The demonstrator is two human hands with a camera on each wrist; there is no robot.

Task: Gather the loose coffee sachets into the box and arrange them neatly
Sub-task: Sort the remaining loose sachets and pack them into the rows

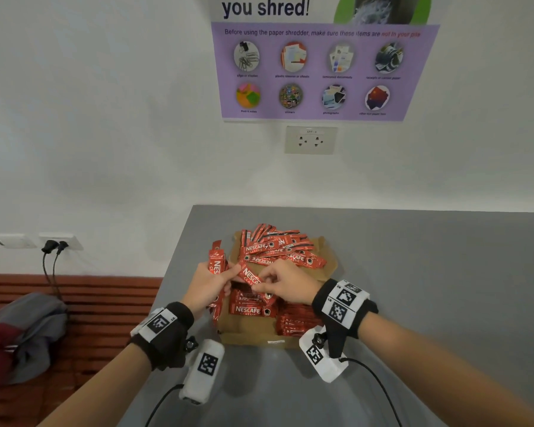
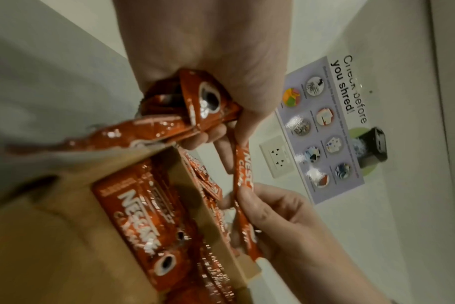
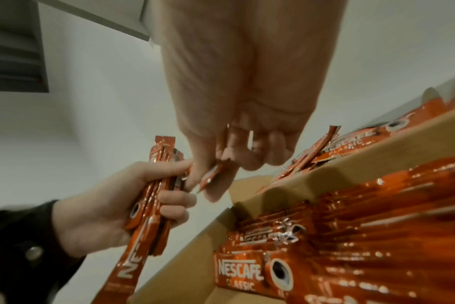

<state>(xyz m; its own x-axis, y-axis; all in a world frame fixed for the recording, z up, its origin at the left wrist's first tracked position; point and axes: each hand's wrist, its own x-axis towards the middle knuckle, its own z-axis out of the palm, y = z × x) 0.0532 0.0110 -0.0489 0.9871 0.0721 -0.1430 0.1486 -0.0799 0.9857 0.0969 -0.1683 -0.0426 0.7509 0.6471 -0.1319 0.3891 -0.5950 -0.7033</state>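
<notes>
The cardboard box (image 1: 250,332) sits open on the grey surface (image 1: 429,272), close to the surface's left edge and well short of the far edge at the wall. Inside its near part, coffee sachets (image 1: 249,309) lie flat in rows, with more stacked on edge at the right. A loose pile of sachets (image 1: 278,249) covers the far flap and spills over its far rim.

The left hand (image 1: 208,288) is closed around an upright bundle of sachets (image 1: 215,266), just over the box's left wall, at the surface's left edge. The right hand (image 1: 285,283) pinches a single sachet (image 1: 251,276) between thumb and fingertips above the middle of the box; that sachet's far end meets the left hand's fingers.

To the right of the box the surface runs broad and bare to the frame edge; the near strip holds only the forearms and their wrist cables. Left of the surface lies a drop to a slatted red bench (image 1: 105,303) carrying a grey bag (image 1: 28,331).
</notes>
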